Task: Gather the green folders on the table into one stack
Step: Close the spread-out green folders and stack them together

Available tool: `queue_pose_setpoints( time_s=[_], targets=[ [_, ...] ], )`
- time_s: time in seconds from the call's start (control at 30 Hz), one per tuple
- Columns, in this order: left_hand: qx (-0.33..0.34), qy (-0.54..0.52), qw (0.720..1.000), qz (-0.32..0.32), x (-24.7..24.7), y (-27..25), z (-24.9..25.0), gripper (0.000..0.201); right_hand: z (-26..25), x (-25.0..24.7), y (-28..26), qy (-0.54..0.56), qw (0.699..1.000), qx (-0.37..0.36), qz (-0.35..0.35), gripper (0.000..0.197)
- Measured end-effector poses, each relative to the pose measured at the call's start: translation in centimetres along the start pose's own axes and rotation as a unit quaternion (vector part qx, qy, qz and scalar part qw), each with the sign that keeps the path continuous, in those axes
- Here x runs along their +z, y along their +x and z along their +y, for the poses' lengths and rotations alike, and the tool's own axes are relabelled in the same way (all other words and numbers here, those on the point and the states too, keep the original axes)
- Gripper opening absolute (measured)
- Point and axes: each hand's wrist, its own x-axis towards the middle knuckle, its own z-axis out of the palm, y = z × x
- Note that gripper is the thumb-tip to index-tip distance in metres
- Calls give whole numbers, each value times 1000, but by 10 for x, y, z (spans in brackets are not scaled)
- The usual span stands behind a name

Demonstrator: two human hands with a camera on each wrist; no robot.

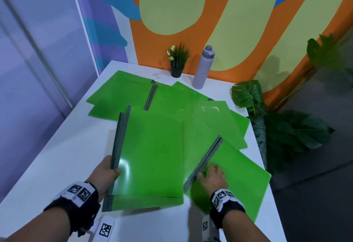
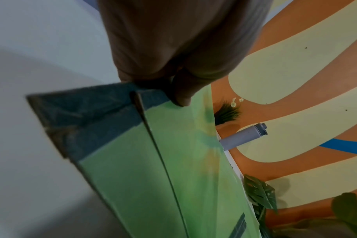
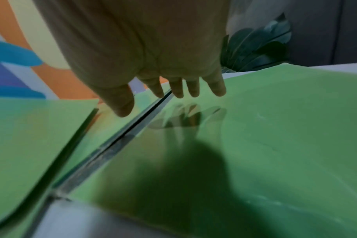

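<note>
Gripping a small sheaf of green folders (image 1: pixel 150 152) by their grey spines, my left hand (image 1: pixel 107 171) has its thumb curled over the top cover, as the left wrist view shows, and the sheaf is tilted up off the white surface (image 1: pixel 57 155). My right hand (image 1: pixel 214 175) lies with a wide, loose grip, fingers straight and spread, over the near right folder (image 1: pixel 238 180); the fingertips (image 3: pixel 178 93) reach just past its grey spine, and I cannot tell whether they press it.

Going from big to small: the surface carries the rest of the folders, fanned and overlapping, with the far left pair (image 1: pixel 122 94) lying flat and the others (image 1: pixel 215 119) spread toward the right edge. Behind them stand a lilac water bottle (image 1: pixel 203 68) and, just left of it, a small potted plant (image 1: pixel 177 60) in a black pot. Large dark leaves (image 1: pixel 286 133) hang beside the surface's right edge.

No brand or wording is readable anywhere; the only markings are black-and-white square code tags on both wrist bands (image 1: pixel 80 192).
</note>
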Motion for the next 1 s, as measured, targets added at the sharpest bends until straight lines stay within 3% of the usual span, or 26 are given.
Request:
queue_pose_setpoints(
  time_s=[0.1, 0.23, 0.3, 0.37, 0.43, 0.47, 0.6, 0.83, 1.0],
  targets=[
    [4, 2, 1000, 16, -13, 3, -4, 30, -5, 15, 1, -60, 989, -87, -103, 81],
    [-12, -23, 999, 25, -28, 12, -12, 29, -8, 8, 8, -110, 960, -191, -172, 96],
    [-24, -31, 999, 21, -31, 16, -19, 31, -7, 5, 10, -98, 947, -234, -196, 88],
    [-31, -24, 999, 21, -30, 20, -28, 31, -9, 9, 10, -75, 955, -253, -134, 63],
    [-32, -11, 999, 21, -28, 28, -41, 32, -16, 15, 7, -71, 973, -218, -23, 34],
    [-34, -1, 999, 25, -28, 33, -49, 33, -22, 17, 4, -76, 980, -186, -10, 27],
    [-69, 13, 996, 46, -26, 37, -69, 33, -41, 36, -16, -52, 988, -91, -112, 25],
    [-136, 58, 989, 25, -17, 26, -93, 22, -51, 55, -20, 31, 996, -34, -81, 30],
    [-116, 24, 993, 8, -9, 32, -94, 24, -53, 47, -21, 76, 993, 1, -85, 5]
  ],
)
